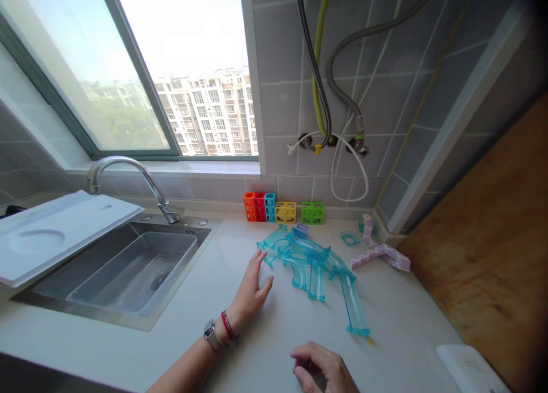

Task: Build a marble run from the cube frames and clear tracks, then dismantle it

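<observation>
My left hand [252, 290] lies on the white counter [274, 336] with its fingers stretched out, fingertips almost touching a pile of clear blue plastic track pieces [314, 261]. It holds nothing; a watch and a red band sit on its wrist. My right hand [323, 367] rests near the lower edge with fingers curled inward, and I see nothing in them. Purple track pieces [381, 255] lie right of the blue pile. A row of orange, red, blue, yellow and green blocks [282, 209] stands against the tiled wall.
A steel sink [128, 273] with a curved tap [137, 179] fills the left side, partly covered by a white board [55, 230]. Hoses and cables [329, 107] hang on the wall. A wooden panel [492, 250] stands at right, a white object [468, 367] below it.
</observation>
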A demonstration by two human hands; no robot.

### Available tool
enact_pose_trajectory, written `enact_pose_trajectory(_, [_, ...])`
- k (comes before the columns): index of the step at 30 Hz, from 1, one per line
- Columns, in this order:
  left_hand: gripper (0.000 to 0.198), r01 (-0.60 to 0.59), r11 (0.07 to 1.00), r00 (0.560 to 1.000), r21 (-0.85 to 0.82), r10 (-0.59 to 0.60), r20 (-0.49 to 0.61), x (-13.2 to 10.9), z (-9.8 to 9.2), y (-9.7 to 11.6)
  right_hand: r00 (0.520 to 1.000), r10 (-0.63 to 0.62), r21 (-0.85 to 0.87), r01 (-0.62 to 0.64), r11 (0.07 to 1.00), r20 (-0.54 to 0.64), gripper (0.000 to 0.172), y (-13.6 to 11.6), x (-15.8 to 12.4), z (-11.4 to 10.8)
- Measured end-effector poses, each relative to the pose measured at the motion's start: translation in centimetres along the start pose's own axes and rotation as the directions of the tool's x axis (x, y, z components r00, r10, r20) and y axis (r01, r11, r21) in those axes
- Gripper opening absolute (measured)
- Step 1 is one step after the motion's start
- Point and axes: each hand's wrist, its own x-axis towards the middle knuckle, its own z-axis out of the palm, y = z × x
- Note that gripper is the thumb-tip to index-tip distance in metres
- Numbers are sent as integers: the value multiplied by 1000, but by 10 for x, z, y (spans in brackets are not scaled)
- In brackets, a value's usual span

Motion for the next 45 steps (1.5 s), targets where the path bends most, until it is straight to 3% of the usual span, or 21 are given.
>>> enact_pose_trajectory(3, [54, -92, 994, 995, 66, 91, 28, -8, 2, 14, 1000, -17, -6, 17, 1000, -21, 21, -5, 0, -2])
enact_pose_trajectory(6, [36, -212, 970, 971, 115, 196, 136, -8, 3, 22, 998, -5, 7, 5, 1000, -67, 27, -7, -2, 0])
enact_pose_trajectory(10, [26, -267, 950, 949, 163, 230, 216, -6, 5, 26, 996, 39, 48, -35, 998, -78, 32, -16, -5, -2])
enact_pose_trajectory(15, [24, -260, 959, 956, 110, 240, 172, -13, 7, 28, 1000, -18, -47, 17, 999, -23, 29, -36, 3, -18])
enact_pose_trajectory(18, [19, -164, 983, 985, -84, 167, 31, -7, 1, 26, 999, -33, -89, 30, 996, -36, 29, -40, 7, -22])
enact_pose_trajectory(20, [17, -37, 967, 991, -252, 3, -131, 13, -10, 19, 998, -29, -110, 22, 994, -60, 28, -35, 5, -18])
enact_pose_trajectory(23, [36, 106, 917, 916, -384, -240, -320, 66, -35, -1, 992, -105, -191, 90, 978, -72, 24, -22, -3, -6])
enact_pose_trajectory(27, [46, 254, 862, 793, -439, -445, -415, 151, -61, -44, 987, -107, -241, 76, 968, -118, 22, -11, -5, 2])
enact_pose_trajectory(30, [42, 344, 817, 740, -462, -539, -403, 196, -61, -72, 988, -70, -230, 37, 972, -138, 23, -6, -1, -1])
enact_pose_trajectory(32, [39, 370, 806, 747, -462, -554, -367, 214, -51, -84, 989, -58, -222, 27, 975, -135, 23, -3, 1, -3])
enact_pose_trajectory(36, [32, 361, 825, 819, -435, -503, -275, 231, -20, -96, 990, -1, -172, -24, 985, -140, 22, 0, 1, -6])
enact_pose_trajectory(40, [25, 327, 861, 870, -389, -435, -232, 232, 2, -97, 991, 34, -115, -49, 992, -128, 22, -2, 1, -7])
enact_pose_trajectory(45, [40, 319, 892, 897, -319, -393, -204, 226, 13, -86, 989, 31, -94, -45, 995, -143, 20, -4, 0, -6])
